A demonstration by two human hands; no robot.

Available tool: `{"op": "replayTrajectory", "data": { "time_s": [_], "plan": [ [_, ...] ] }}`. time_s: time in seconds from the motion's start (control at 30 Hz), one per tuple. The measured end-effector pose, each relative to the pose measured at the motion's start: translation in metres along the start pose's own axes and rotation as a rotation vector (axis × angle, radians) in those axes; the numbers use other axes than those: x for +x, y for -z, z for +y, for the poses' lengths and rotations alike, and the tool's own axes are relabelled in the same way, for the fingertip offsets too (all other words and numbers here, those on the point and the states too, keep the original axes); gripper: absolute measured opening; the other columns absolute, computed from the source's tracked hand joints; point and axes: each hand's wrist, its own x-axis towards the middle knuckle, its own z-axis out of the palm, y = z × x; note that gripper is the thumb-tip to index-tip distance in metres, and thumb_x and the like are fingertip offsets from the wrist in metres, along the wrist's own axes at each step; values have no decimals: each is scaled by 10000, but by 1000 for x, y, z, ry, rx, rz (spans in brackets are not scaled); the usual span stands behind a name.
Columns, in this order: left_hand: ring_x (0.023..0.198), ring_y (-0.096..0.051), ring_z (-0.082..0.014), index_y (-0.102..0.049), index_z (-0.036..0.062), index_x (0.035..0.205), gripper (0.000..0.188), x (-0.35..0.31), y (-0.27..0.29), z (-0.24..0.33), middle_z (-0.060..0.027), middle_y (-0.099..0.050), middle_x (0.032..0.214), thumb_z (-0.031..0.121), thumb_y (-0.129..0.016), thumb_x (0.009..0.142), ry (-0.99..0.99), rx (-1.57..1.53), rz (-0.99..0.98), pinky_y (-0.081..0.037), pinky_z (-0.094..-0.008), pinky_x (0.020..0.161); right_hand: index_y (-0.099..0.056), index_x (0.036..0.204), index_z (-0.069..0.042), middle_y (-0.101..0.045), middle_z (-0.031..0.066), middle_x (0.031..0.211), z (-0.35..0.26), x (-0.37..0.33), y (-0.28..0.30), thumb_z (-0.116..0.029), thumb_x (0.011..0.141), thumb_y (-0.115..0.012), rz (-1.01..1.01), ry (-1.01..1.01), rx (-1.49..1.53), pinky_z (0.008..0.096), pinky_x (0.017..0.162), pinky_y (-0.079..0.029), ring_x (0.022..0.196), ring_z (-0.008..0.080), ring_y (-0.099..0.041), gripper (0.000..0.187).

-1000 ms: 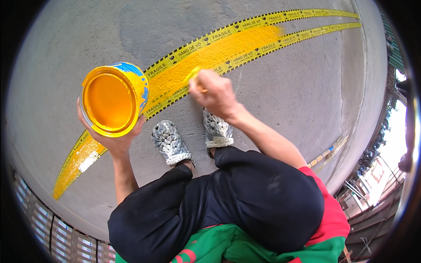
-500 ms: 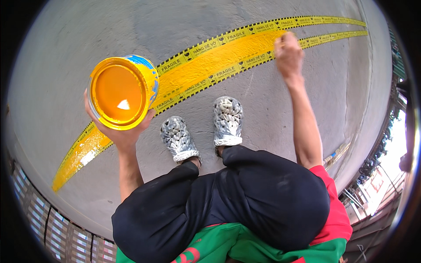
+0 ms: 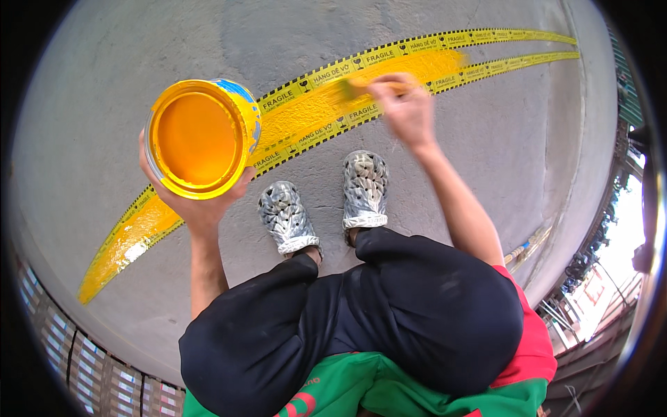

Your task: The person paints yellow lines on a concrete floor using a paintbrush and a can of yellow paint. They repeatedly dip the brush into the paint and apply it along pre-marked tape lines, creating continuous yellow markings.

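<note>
My left hand is closed round a paint can and holds it above the floor, its mouth facing up. Yellow-orange paint shows inside, and drips mark the rim. In my right hand is a paintbrush, its bristles smeared by motion over the painted stripe. I cannot tell whether the bristles touch the floor. Yellow-and-black printed tape edges the wet stripe on both sides. Between the tapes, the paint ends raggedly to the right of my right hand, with bare grey floor beyond.
Grey concrete floor surrounds the stripe. My patterned clogs stand close to the tape's near edge. A long pole-like thing lies at the right, beside a low ledge. Brown slatted pallets line the lower left.
My right hand has swept left along the stripe, bringing the brush into sight. The can has shifted slightly up and right in my left hand.
</note>
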Motion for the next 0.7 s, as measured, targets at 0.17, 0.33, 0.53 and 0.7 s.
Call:
{"op": "replayTrajectory", "data": {
  "time_s": [0.17,0.33,0.53,0.7],
  "plan": [
    [1351,-492,-270,-286,55,1513,1163,-1,3,-4,-132,-470,1454,269,-953,585,2,-62,-6,-368,-438,1178,-710,1030,-4,-754,155,916,62,65,129,-200,958,-657,402,76,-540,369,649,-572,750,237,-722,215],
    [1314,-534,-267,-281,54,1512,1218,-2,-7,-8,-131,-501,1416,316,-985,553,34,-135,5,-421,-433,1152,-709,1032,-39,-734,171,931,44,38,72,-42,889,-609,194,327,-779,400,771,-581,881,298,-715,174],
    [1313,-539,-275,-288,52,1509,1199,10,-13,-7,-138,-498,1421,286,-987,564,17,-154,-55,-429,-431,1149,-756,1020,-4,-766,98,903,2,-28,27,-157,914,-719,-117,-14,102,271,735,-568,817,146,-715,190],
    [1300,-553,-287,-291,49,1518,1220,25,-12,-13,-146,-489,1433,297,-994,553,-34,-161,-60,-432,-439,1144,-779,1053,-70,-780,94,934,34,38,115,-180,939,-687,216,-246,-278,290,755,-584,828,151,-731,183]
  ]
}}
